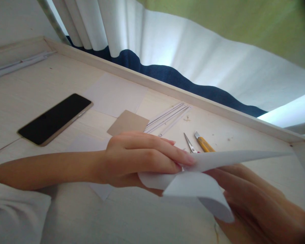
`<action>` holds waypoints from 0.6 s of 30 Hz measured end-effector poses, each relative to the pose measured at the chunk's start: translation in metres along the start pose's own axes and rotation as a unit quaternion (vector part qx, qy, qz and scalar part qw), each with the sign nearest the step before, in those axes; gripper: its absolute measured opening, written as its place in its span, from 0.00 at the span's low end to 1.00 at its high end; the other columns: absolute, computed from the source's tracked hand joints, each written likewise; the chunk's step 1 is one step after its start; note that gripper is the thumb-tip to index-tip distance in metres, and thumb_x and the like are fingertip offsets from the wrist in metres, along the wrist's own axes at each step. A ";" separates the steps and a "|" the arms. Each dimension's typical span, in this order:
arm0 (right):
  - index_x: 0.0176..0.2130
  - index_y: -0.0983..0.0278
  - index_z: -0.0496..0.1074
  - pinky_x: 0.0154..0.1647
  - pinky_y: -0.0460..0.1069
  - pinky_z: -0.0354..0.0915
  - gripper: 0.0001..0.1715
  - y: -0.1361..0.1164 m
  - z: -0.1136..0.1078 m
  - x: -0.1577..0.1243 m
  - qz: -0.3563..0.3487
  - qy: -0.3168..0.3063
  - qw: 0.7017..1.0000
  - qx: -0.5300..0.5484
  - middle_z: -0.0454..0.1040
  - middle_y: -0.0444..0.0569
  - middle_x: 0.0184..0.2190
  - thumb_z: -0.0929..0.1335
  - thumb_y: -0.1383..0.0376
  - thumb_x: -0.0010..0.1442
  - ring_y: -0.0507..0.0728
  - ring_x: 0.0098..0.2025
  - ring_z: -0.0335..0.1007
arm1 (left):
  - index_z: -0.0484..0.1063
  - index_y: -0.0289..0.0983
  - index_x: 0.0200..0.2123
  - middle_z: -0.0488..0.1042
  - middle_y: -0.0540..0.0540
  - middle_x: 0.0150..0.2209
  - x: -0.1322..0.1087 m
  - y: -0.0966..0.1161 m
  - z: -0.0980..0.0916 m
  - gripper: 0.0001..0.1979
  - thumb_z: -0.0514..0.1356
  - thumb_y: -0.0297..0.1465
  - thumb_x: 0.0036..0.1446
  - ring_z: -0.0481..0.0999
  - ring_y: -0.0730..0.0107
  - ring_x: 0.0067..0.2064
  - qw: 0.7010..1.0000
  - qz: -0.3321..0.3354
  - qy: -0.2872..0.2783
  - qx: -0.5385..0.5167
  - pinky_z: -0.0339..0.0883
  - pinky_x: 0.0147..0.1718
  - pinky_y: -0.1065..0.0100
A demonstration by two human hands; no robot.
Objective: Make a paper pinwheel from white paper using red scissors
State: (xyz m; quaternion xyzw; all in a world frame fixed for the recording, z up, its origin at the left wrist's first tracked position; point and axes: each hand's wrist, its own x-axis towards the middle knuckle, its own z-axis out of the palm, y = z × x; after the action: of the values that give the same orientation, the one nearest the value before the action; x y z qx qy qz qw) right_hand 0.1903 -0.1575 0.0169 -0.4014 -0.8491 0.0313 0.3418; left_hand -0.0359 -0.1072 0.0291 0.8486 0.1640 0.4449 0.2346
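Between my two hands, above the white table, is a white sheet of paper [193, 184] with curled and folded flaps. One flap stretches to the right in a long point, and another curls downward. My left hand [144, 154] reaches in from the left and is closed on the paper's left side, fingertips pressed on its upper fold. From the lower right, my right hand [259, 200] holds the paper from behind and below; its fingertips are hidden by the sheet. Just beyond the paper lie scissors [190, 143] and a yellow utility knife [204, 142], both partly covered.
A smartphone [56, 118] lies at the left with a cable. Behind my left hand are a beige square card [128, 122], a flat white sheet [115, 93] and several thin paper strips [167, 118]. A raised wooden rim [152, 81] edges the table before a curtain [183, 47].
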 end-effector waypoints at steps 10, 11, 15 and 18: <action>0.37 0.53 0.71 0.36 0.55 0.62 0.11 -0.013 -0.014 0.017 0.085 0.019 0.996 -0.030 0.63 0.51 0.39 0.68 0.64 0.50 0.59 0.40 0.64 | 0.70 0.31 0.34 0.75 0.44 0.41 -0.002 -0.010 0.003 0.10 0.53 0.31 0.55 0.74 0.70 0.41 0.999 0.053 0.004 0.004 0.66 0.47 0.71; 0.36 0.53 0.71 0.35 0.55 0.63 0.11 -0.012 -0.015 0.018 0.079 0.025 0.996 -0.032 0.63 0.51 0.39 0.69 0.64 0.50 0.59 0.39 0.64 | 0.70 0.32 0.35 0.75 0.43 0.41 -0.002 -0.010 0.003 0.09 0.53 0.31 0.55 0.74 0.70 0.41 0.999 0.052 0.001 0.000 0.66 0.47 0.71; 0.36 0.54 0.71 0.26 0.50 0.64 0.13 -0.004 -0.013 0.019 0.009 0.023 0.998 -0.050 0.63 0.49 0.36 0.70 0.65 0.47 0.56 0.34 0.66 | 0.71 0.38 0.38 0.75 0.46 0.41 -0.003 -0.011 0.004 0.09 0.55 0.31 0.53 0.75 0.68 0.39 0.999 0.039 0.008 -0.014 0.67 0.45 0.70; 0.35 0.56 0.72 0.22 0.50 0.62 0.14 0.000 -0.006 0.018 -0.010 0.056 0.997 -0.061 0.63 0.49 0.37 0.71 0.64 0.45 0.56 0.32 0.65 | 0.71 0.41 0.41 0.74 0.46 0.42 -0.003 -0.012 0.004 0.12 0.56 0.32 0.52 0.75 0.67 0.39 0.999 0.024 -0.005 -0.031 0.68 0.45 0.69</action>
State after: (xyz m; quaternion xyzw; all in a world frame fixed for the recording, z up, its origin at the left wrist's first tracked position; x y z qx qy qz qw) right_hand 0.1859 -0.1463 0.0312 -0.4139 -0.8329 -0.0463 0.3645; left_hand -0.0353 -0.0997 0.0185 0.8466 0.1287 0.4512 0.2514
